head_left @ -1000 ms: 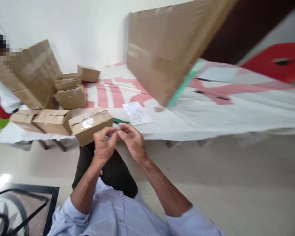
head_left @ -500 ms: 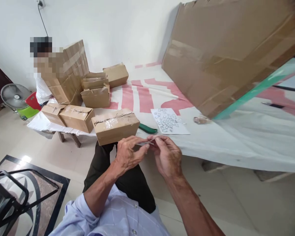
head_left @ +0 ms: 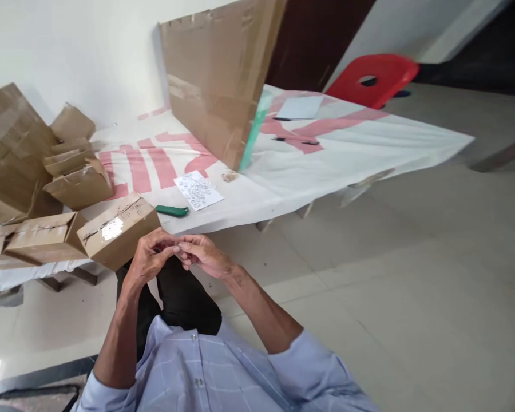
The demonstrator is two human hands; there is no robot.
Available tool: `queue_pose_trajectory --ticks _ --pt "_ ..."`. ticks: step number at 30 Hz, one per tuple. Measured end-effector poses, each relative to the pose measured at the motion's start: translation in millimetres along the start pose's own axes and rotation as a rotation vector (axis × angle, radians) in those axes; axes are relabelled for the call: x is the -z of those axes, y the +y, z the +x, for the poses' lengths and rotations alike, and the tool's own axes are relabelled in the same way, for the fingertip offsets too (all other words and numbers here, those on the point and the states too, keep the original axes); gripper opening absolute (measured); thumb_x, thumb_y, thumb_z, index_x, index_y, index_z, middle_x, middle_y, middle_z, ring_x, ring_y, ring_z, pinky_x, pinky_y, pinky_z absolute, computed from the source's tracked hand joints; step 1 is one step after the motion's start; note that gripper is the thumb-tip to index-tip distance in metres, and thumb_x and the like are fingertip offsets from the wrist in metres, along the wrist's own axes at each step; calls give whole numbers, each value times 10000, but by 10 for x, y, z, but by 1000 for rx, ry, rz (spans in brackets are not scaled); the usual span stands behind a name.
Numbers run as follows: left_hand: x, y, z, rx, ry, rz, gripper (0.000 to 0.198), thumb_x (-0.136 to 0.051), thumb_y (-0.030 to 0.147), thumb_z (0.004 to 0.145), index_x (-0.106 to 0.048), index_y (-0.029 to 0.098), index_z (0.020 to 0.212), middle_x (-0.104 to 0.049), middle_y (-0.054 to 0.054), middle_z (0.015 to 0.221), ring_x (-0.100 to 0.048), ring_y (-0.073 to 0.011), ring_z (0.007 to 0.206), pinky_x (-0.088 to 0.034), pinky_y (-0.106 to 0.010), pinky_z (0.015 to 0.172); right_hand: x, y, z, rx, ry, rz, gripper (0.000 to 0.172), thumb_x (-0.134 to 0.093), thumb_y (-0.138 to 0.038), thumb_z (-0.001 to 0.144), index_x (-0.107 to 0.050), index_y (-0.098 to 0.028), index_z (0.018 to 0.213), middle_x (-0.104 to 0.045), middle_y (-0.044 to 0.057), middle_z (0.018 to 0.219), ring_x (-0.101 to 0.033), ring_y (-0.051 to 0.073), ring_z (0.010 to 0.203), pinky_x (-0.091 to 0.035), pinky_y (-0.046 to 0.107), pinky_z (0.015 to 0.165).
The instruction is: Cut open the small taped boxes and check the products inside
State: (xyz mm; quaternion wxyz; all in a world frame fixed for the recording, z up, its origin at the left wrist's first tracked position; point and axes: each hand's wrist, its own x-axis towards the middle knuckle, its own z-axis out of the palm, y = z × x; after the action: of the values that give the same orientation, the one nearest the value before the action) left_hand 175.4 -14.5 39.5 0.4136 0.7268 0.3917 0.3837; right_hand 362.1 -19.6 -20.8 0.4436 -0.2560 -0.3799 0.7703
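My left hand (head_left: pixel 152 256) and my right hand (head_left: pixel 206 256) meet above my lap, just off the table's front edge. Both are closed, thumb against fingers, with their tips touching. Whatever sits between the fingertips is hidden or too small to name. Beyond them on the table lies a white sheet (head_left: pixel 206 199) covered with several small, pale, outlined pieces. A green-handled tool (head_left: pixel 171 211), perhaps a cutter, rests left of the sheet. Close to my left hand stands a taped cardboard box (head_left: pixel 129 237).
A large upright carton (head_left: pixel 214 86) rises from the cloth-covered table (head_left: pixel 283 183). More boxes (head_left: pixel 79 183) crowd the left side. A crumpled brownish bit (head_left: pixel 229 176), pens (head_left: pixel 294 141) and paper (head_left: pixel 299 107) lie farther right. A red chair (head_left: pixel 381 77) stands behind the table.
The view has swung to the right, so the boxes sit farther left. My hands have drawn together, and the thin pale piece seen between them earlier is now hidden.
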Motion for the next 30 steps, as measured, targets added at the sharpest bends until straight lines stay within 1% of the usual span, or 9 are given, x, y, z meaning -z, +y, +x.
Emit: queue_pose_trajectory --ticks 4,7,10,13,17,23,25,28,30 --pt "-93 4 157 -1 -18 36 346 -856 539 906 -823 210 807 -662 -29 753 -615 -171 710 -486 -286 682 121 0 -2 -1 -12 72 497 -979 -566 727 -687 -175 817 -524 -86 619 -447 61 515 -441 228 510" --pt "-156 -13 298 -9 26 91 387 -849 550 903 -774 210 734 -640 -17 700 -566 -162 670 -463 -285 668 233 -16 -17 61 83 15 502 -957 -607 744 -759 -172 900 -635 -41 687 -554 90 563 -499 248 556" --pt "-225 -23 469 -3 54 187 380 -826 522 920 -748 208 723 -641 -12 685 -539 -157 653 -437 -282 653 357 -47 -30 209 245 -69 478 -904 -625 801 -815 -199 1000 -784 33 876 -720 162 770 -607 314 743" --pt "-337 -17 662 13 2 235 391 -822 534 914 -738 206 720 -655 -9 674 -535 -156 633 -437 -285 647 474 -73 -29 346 309 -160 396 -905 -566 800 -833 -223 984 -827 51 983 -769 214 926 -633 376 899" --pt "-543 -50 923 62 -91 214 430 -830 576 896 -729 197 720 -685 -15 669 -545 -154 610 -436 -281 624 649 -88 -15 412 437 -214 288 -863 -486 817 -823 -214 907 -791 29 808 -743 205 769 -644 376 809" --pt "-818 -313 1420 61 -187 253 414 -845 567 876 -701 204 737 -698 -17 686 -578 -169 624 -440 -291 616 1031 -116 -41 416 626 -173 322 -865 -520 800 -772 -213 823 -735 19 703 -659 175 634 -606 354 674" --pt "-905 -427 1685 -1 -180 294 331 -821 499 911 -720 210 784 -731 -32 761 -621 -189 686 -484 -309 679 1154 -115 -56 422 691 -149 352 -868 -547 798 -744 -218 797 -727 18 703 -635 164 620 -587 347 667" --pt "-1077 -580 2184 -102 -171 426 119 -761 313 957 -778 199 985 -789 -96 1052 -689 -220 816 -549 -364 844 1281 -97 -78 420 777 -90 404 -884 -585 775 -725 -218 834 -730 15 729 -626 154 624 -570 342 681" --pt "-1232 -663 2533 -127 -195 566 204 -706 189 970 -771 186 1163 -756 -147 1272 -722 -258 957 -555 -413 968 1322 -88 -93 428 805 -56 421 -891 -589 766 -709 -220 855 -730 11 745 -628 151 636 -567 341 700"
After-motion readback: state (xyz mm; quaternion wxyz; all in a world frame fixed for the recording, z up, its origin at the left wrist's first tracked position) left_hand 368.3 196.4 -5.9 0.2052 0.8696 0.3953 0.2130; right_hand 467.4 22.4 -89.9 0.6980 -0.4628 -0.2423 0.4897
